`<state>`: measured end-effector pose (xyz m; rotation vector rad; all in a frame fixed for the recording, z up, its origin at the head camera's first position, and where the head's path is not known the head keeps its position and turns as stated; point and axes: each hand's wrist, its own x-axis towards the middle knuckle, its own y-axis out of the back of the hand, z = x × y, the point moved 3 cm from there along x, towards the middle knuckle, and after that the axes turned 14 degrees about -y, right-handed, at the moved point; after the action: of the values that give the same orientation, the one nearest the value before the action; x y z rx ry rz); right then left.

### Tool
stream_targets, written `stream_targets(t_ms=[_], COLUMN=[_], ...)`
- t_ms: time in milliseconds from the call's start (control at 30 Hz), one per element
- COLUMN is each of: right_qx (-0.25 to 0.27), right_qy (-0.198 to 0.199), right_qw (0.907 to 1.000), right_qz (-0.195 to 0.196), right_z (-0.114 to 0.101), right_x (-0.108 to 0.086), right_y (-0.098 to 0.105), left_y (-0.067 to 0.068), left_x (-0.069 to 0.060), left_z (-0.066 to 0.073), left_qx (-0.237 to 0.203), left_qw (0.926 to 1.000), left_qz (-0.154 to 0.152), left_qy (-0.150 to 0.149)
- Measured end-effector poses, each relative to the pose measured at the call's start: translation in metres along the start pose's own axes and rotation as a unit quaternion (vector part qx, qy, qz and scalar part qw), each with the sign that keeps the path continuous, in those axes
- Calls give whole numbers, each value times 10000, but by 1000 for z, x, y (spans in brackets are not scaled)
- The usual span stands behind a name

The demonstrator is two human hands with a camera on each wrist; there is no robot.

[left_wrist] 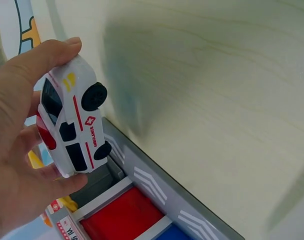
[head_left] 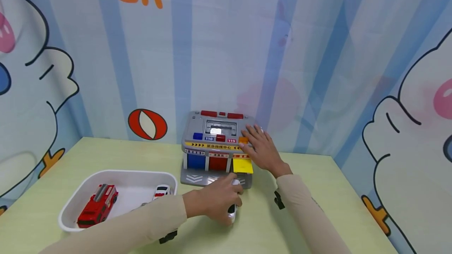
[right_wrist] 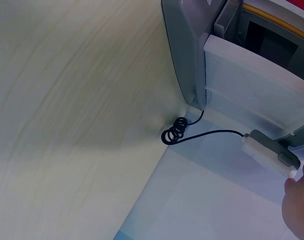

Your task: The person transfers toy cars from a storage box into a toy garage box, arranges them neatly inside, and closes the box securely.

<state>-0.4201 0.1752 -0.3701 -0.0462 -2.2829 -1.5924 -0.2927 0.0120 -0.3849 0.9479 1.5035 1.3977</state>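
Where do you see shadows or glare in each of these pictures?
Head view: a bright white patch, possibly glare, on top of the toy station; left wrist view: a broad, soft-edged shadow on the table beside the ambulance; right wrist view: faint soft shading across the table.

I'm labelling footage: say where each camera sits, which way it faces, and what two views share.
Head: on the head, facing forward and down at station and tray; sleeves, left grip and right grip show.
Left wrist: faces the ambulance from that wrist; the left grip shows.
Right wrist: faces part of the station and a handset from that wrist; some of the right grip shows.
Head and left wrist share ambulance and red door.
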Motion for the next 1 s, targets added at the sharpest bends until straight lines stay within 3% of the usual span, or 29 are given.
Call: stream_targets(t_ms=[600,833,1000], right_qx=[-2,69,68], right_qy=[-44,-28,-22], right_qw=[10000,10000,10000], right_qz=[-34,10,-25], right_z=[-4,-5,-4], right_x=[-3,-4,-2], right_y=[2,4,2], left_y=[-19,-22,-22], left_x=[21,26,27], left_z=[-6,-11,-14], left_qx=[881,890,872], left_qw=[9960,9957,9961], left_qz=[-120,-156,-90], left_qy=[111,209,104])
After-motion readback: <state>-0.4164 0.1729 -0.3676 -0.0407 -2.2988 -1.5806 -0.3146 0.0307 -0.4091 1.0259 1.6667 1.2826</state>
